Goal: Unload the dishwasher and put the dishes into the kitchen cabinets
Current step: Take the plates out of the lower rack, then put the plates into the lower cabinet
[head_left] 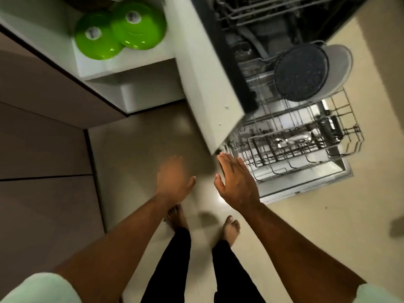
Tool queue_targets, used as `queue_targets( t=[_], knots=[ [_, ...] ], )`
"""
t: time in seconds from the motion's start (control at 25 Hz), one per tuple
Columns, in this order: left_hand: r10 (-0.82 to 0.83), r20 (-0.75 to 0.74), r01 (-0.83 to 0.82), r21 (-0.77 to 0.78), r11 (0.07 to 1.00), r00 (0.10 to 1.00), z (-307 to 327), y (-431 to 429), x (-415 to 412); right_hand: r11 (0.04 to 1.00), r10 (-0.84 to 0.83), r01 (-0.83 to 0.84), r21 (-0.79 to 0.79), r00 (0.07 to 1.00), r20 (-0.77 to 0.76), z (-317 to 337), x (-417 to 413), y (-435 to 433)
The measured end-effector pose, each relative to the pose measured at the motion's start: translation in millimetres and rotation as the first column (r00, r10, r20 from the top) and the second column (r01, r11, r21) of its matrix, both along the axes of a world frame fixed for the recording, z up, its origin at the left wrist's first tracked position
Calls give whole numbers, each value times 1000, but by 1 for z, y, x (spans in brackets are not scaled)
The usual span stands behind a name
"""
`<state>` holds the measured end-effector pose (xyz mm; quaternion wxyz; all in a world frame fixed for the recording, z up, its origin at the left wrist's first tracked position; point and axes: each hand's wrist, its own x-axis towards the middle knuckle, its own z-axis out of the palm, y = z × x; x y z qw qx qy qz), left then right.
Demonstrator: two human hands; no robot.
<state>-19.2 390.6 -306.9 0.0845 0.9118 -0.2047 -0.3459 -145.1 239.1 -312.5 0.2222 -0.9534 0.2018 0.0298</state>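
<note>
The dishwasher stands open at the upper right with its lower wire rack (341,110) pulled out over the door. A dark round dish (300,72) and a pale plate (337,68) behind it stand upright in the rack. Cutlery (293,139) lies in the rack's basket. My right hand (237,182) hovers with straight fingers just in front of the rack's near left corner, holding nothing. My left hand (172,179) is blurred, spread over the floor to the left of it, also empty. An upper rack (251,9) shows inside the machine.
Two green lids (120,31) lie on a white pulled-out cabinet shelf (140,64) at the upper left. A white cabinet panel (207,84) stands between that shelf and the dishwasher. Brown cabinet fronts (43,127) line the left. My bare feet (231,229) stand on the beige floor.
</note>
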Motion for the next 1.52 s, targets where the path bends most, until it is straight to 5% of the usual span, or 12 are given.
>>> queue_targets(
  t=[0.12,0.36,0.72,0.96,1.24,1.52],
  knots=[
    [-138,-96,143,55,988,986,4,-37,-37,1000,0,0,6,999,-36,13,-31,-45],
    [-320,-104,294,-207,933,942,0,-132,-76,998,-67,66,-19,997,-34,22,-63,-130],
    [-254,-104,225,-228,947,962,-15,-260,-54,984,-168,173,37,981,-100,-7,-53,-237],
    [-242,90,258,-274,927,966,-35,-343,-40,927,-353,364,85,928,-122,-20,-29,-332],
    [-168,87,183,-202,962,982,-80,-484,-24,873,-456,465,146,885,-90,-73,-25,-467],
    [-431,414,501,-72,862,802,-118,-592,23,780,-513,507,368,854,-90,-118,-1,-543]
  ],
)
